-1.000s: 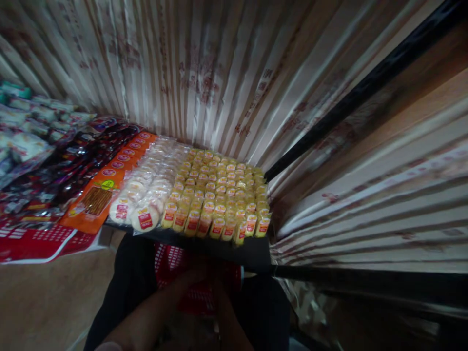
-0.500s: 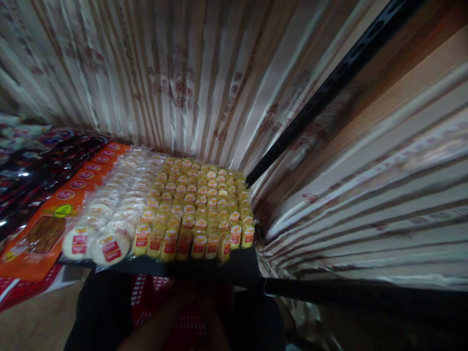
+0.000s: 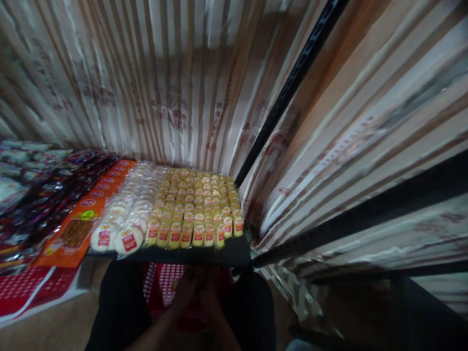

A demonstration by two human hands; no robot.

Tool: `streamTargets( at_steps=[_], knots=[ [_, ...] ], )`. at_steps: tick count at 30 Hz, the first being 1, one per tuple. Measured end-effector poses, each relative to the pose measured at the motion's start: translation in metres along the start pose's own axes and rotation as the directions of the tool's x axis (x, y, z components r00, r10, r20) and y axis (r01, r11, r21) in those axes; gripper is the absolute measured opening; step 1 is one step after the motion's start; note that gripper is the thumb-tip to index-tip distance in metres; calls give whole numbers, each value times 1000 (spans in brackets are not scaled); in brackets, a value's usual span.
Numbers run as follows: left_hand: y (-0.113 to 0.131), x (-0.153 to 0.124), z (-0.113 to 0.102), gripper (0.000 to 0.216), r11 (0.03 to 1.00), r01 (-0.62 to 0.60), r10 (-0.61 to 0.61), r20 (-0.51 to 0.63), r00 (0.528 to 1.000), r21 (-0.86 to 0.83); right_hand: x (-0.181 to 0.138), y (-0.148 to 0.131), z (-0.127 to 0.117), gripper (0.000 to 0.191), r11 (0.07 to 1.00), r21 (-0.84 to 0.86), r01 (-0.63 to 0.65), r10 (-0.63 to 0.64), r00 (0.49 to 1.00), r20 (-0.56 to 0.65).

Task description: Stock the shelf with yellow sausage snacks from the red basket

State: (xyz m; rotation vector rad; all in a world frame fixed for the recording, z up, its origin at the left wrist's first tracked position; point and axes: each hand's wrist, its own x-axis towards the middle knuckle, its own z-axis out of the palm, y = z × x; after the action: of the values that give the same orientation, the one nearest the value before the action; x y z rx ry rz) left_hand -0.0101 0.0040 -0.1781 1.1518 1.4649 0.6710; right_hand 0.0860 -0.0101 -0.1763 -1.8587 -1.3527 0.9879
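Both my hands sit low in the middle of the view, in deep shadow under the shelf's front edge. My left hand (image 3: 188, 291) and my right hand (image 3: 215, 303) are close together over a red and white patterned thing (image 3: 164, 285) between my dark-clothed legs. The fingers are dark and smeared, so I cannot make out whether they hold anything. Just above them a black shelf (image 3: 204, 256) carries rows of small yellow packets (image 3: 197, 204) and round white packets (image 3: 120, 229).
Orange snack packs (image 3: 78, 229) and dark glossy packs (image 3: 44, 200) lie left of the white ones. A striped plastic curtain (image 3: 175, 87) hangs behind and to the right. A black post (image 3: 288, 92) slants up from the shelf's corner. A red and white sheet (image 3: 32, 287) lies at lower left.
The view has swung up and shifted, so the shelf of packets now sits a little lower and left. My hands have stayed low over the red patterned thing, now closer together.
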Motion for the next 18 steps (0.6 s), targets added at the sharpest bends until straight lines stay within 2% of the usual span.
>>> streamTargets(
  at_steps=[3, 6, 12, 15, 18],
  knots=[
    [8, -15, -3, 24, 1000, -16, 16, -25, 1000, -22, -8, -2, -7, 36, 1000, -3, -1, 1, 999, 40],
    [14, -29, -4, 20, 999, -39, 38, -42, 998, -7, -16, -11, -20, 44, 995, -88, -38, 43, 998, 55],
    [25, -50, -15, 17, 976, -151, 164, -74, 984, 154, -30, -39, -52, 34, 987, -138, 79, -52, 980, 190],
    [32, -60, -22, 19, 951, -156, 193, -119, 974, 266, -33, -52, -70, 33, 992, -35, 119, -104, 953, 286],
    [42, -68, -26, 31, 943, -193, 225, -92, 970, 272, -34, -62, -84, 30, 993, 104, 54, -90, 923, 374]
  ],
)
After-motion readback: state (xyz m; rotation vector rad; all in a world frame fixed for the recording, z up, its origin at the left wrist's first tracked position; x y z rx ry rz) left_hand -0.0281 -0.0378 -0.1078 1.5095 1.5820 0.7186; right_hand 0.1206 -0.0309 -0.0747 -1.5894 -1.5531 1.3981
